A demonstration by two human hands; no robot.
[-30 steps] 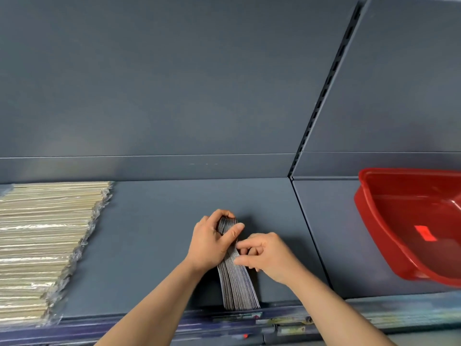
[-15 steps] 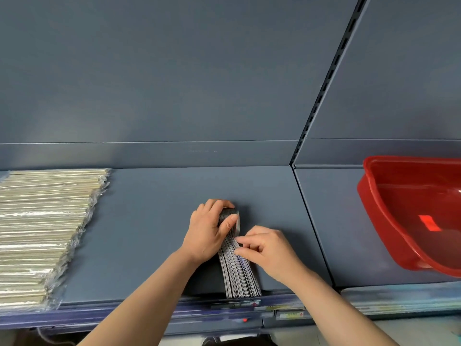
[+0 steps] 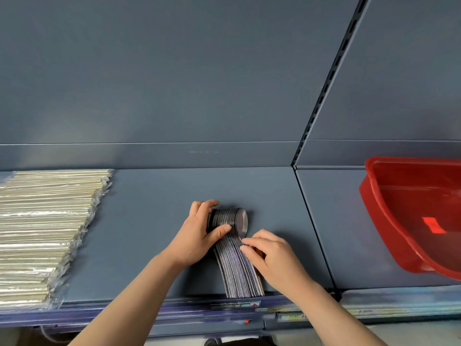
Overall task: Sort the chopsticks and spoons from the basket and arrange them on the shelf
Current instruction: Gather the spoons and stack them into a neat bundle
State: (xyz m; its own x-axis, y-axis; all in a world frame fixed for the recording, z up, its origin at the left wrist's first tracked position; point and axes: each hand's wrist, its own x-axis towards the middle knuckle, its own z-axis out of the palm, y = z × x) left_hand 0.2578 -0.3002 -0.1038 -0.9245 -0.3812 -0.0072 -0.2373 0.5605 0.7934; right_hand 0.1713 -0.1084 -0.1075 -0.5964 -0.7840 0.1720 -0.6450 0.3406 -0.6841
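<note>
**Now: both hands on the spoon stack, mid-shelf**

Right, far left first: a wide bank of pale wooden chopsticks wrapped in clear crinkled plastic (image 3: 47, 233) lies flat on the grey-blue metal shelf (image 3: 149, 221), laid crosswise with its ends towards the middle.

Moving in, the left hand (image 3: 197, 236) is clamped over the bowl end of a tight stack of dark, shiny metal spoons (image 3: 234, 260). Its fingers curl over the far side and the thumb lies across the top. The spoons stand on edge, nested together. Their round bowls point to the back of the shelf, and their handles fan out to the front lip, just above the price-label strip (image 3: 249, 308).

Next, the right hand (image 3: 272, 258) comes in from the other side. Its fingers are bent and the forefinger and thumb pinch at the right flank of the handles, just below the bowls. So the stack sits between the two hands.

Further right, a dark slotted upright (image 3: 331, 71) divides the back panels. Beyond it, a red translucent plastic basket (image 3: 381, 221) sits tilted on the neighbouring shelf bay, well apart from the spoons. I can see only a bright red patch showing inside it.
</note>
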